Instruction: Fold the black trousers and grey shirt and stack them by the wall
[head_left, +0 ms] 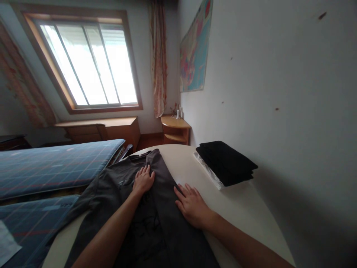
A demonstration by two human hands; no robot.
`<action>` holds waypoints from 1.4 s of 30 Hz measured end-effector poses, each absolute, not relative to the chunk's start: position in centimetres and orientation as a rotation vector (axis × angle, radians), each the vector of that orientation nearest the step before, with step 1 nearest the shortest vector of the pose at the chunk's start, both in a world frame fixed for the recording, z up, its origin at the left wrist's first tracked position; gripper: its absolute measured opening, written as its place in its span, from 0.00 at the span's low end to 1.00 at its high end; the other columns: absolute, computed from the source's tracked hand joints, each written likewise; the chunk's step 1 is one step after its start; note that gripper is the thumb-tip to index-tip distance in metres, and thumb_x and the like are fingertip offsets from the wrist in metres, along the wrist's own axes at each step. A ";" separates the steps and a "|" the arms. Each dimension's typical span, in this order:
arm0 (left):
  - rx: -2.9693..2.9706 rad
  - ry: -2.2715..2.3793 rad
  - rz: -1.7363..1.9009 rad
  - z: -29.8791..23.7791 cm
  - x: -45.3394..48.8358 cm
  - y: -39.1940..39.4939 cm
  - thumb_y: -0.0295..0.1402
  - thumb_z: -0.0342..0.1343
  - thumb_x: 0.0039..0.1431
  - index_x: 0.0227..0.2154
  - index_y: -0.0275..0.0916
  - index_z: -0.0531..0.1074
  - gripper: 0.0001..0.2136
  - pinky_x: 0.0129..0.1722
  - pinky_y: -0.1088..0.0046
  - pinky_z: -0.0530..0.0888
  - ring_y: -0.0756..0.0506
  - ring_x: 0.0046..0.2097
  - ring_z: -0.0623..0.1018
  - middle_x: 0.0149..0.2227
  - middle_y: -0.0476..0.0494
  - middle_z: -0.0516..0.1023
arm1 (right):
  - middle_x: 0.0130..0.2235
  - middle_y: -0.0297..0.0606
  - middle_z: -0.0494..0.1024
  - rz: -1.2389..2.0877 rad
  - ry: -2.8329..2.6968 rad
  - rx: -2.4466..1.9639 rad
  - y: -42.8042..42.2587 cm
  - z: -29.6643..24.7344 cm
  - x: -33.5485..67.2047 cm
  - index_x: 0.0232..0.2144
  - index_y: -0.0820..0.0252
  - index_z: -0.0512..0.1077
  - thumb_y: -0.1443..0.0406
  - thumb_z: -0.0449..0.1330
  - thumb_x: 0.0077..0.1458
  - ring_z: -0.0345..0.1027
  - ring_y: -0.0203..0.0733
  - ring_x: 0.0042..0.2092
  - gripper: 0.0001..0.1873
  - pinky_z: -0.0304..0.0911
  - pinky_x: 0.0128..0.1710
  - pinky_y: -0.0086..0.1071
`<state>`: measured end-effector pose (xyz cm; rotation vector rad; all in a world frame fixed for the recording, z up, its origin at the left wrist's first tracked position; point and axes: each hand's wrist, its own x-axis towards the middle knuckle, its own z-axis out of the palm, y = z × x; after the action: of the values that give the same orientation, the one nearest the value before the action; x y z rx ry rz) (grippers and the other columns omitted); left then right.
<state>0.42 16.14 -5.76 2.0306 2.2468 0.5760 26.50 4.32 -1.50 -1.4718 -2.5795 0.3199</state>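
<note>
A dark grey t-shirt (117, 186) lies spread on a round white table (245, 208), with its right side folded over toward the middle. My left hand (143, 179) rests flat on the shirt near the collar, fingers stretched out. My right hand (191, 204) lies flat on the folded right edge, fingers apart. Neither hand grips the cloth.
A stack of folded black clothes (225, 160) sits on a clear plastic sheet at the table's far right, near the wall. A bed with a blue plaid cover (52, 163) stands to the left. Wooden furniture (111, 128) and a window are beyond.
</note>
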 end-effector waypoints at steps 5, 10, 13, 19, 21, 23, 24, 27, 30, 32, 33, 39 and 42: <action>2.027 2.232 0.567 -5.7 0.5 16.1 0.45 0.42 0.67 0.65 0.38 0.61 0.28 0.67 0.56 0.52 0.37 0.70 0.55 0.68 0.37 0.60 | 0.63 0.43 0.67 0.327 -2.462 -1.430 4.6 -1.5 26.0 0.62 0.55 0.65 0.64 0.46 0.68 0.59 0.47 0.63 0.23 0.51 0.62 0.41; 2.041 2.240 0.597 -5.6 0.5 15.9 0.43 0.39 0.69 0.66 0.34 0.59 0.28 0.67 0.59 0.52 0.38 0.69 0.57 0.67 0.35 0.61 | 0.48 0.45 0.79 0.362 -2.304 -1.730 5.8 -0.1 25.7 0.50 0.60 0.73 0.60 0.54 0.64 0.71 0.48 0.51 0.17 0.59 0.52 0.38; 2.054 2.240 0.603 -5.6 0.4 15.9 0.43 0.38 0.70 0.66 0.33 0.60 0.28 0.67 0.58 0.53 0.38 0.69 0.58 0.67 0.35 0.61 | 0.41 0.45 0.81 0.398 -2.355 -1.829 6.5 0.6 25.6 0.41 0.60 0.75 0.57 0.54 0.64 0.74 0.48 0.45 0.15 0.60 0.46 0.37; 2.060 2.252 0.608 -5.7 0.4 16.0 0.43 0.38 0.70 0.65 0.32 0.60 0.27 0.66 0.58 0.54 0.37 0.68 0.59 0.66 0.34 0.62 | 0.42 0.47 0.81 0.563 -2.295 -1.793 7.1 0.2 25.8 0.47 0.64 0.69 0.61 0.55 0.64 0.76 0.47 0.43 0.14 0.59 0.37 0.32; 2.063 2.258 0.612 -5.7 0.5 16.0 0.43 0.39 0.70 0.65 0.33 0.60 0.27 0.66 0.58 0.55 0.38 0.68 0.59 0.66 0.34 0.63 | 0.42 0.48 0.80 0.606 -2.314 -1.764 7.3 -0.1 26.1 0.48 0.64 0.68 0.60 0.58 0.62 0.75 0.48 0.44 0.15 0.59 0.38 0.32; 2.067 2.264 0.615 -5.8 0.5 16.0 0.42 0.39 0.70 0.65 0.33 0.61 0.27 0.66 0.58 0.55 0.38 0.68 0.59 0.66 0.36 0.63 | 0.41 0.48 0.80 0.662 -2.336 -1.735 7.6 -0.3 26.4 0.45 0.64 0.70 0.59 0.60 0.61 0.75 0.49 0.43 0.15 0.58 0.37 0.33; 2.068 2.267 0.616 -5.9 0.5 16.0 0.42 0.38 0.70 0.65 0.34 0.61 0.26 0.66 0.58 0.55 0.38 0.68 0.59 0.66 0.36 0.63 | 0.41 0.47 0.80 0.708 -2.335 -1.709 7.8 -0.3 26.4 0.43 0.64 0.71 0.59 0.60 0.60 0.74 0.48 0.43 0.14 0.58 0.37 0.32; 2.066 2.275 0.616 -6.1 0.4 16.0 0.43 0.38 0.70 0.65 0.33 0.61 0.27 0.66 0.58 0.55 0.38 0.68 0.59 0.66 0.36 0.63 | 0.40 0.44 0.79 0.883 -2.232 -1.613 8.4 -0.2 26.4 0.40 0.64 0.71 0.65 0.61 0.58 0.73 0.43 0.40 0.09 0.58 0.35 0.29; 2.062 2.281 0.615 -6.3 0.3 16.3 0.43 0.37 0.71 0.65 0.33 0.61 0.27 0.67 0.59 0.55 0.39 0.69 0.59 0.66 0.37 0.63 | 0.40 0.41 0.79 1.014 -2.062 -1.571 8.6 -0.3 26.2 0.46 0.64 0.67 0.68 0.58 0.60 0.72 0.38 0.37 0.11 0.58 0.33 0.27; 2.060 2.285 0.615 -6.5 0.2 16.5 0.42 0.36 0.71 0.65 0.33 0.60 0.27 0.67 0.59 0.55 0.40 0.69 0.59 0.67 0.38 0.62 | 0.37 0.40 0.79 0.991 -2.050 -1.578 8.6 -0.5 26.2 0.48 0.64 0.66 0.66 0.56 0.62 0.72 0.38 0.35 0.12 0.58 0.33 0.27; 2.059 2.286 0.615 -6.5 0.1 16.5 0.42 0.36 0.71 0.65 0.33 0.60 0.27 0.67 0.59 0.55 0.40 0.68 0.59 0.67 0.38 0.62 | 0.36 0.40 0.78 0.935 -2.082 -1.593 8.6 -0.6 26.2 0.47 0.64 0.67 0.64 0.56 0.63 0.72 0.39 0.35 0.12 0.58 0.33 0.28; 2.070 2.288 0.629 -6.8 0.0 16.7 0.42 0.36 0.71 0.65 0.31 0.60 0.27 0.66 0.59 0.56 0.39 0.68 0.60 0.66 0.38 0.63 | 0.33 0.35 0.77 1.097 -2.161 -1.548 8.8 -0.9 27.3 0.47 0.62 0.68 0.61 0.60 0.60 0.70 0.37 0.32 0.15 0.57 0.30 0.27; 2.093 2.291 0.668 -6.6 0.1 16.5 0.42 0.35 0.72 0.65 0.32 0.61 0.26 0.65 0.59 0.58 0.40 0.67 0.62 0.66 0.37 0.64 | 0.32 0.33 0.76 1.242 -2.135 -1.542 8.8 -0.7 28.0 0.50 0.62 0.67 0.61 0.61 0.59 0.68 0.36 0.29 0.19 0.56 0.27 0.26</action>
<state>0.12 16.55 -6.58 2.0927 2.2910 0.6680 28.01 8.80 -0.71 -1.5420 -2.1354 1.2424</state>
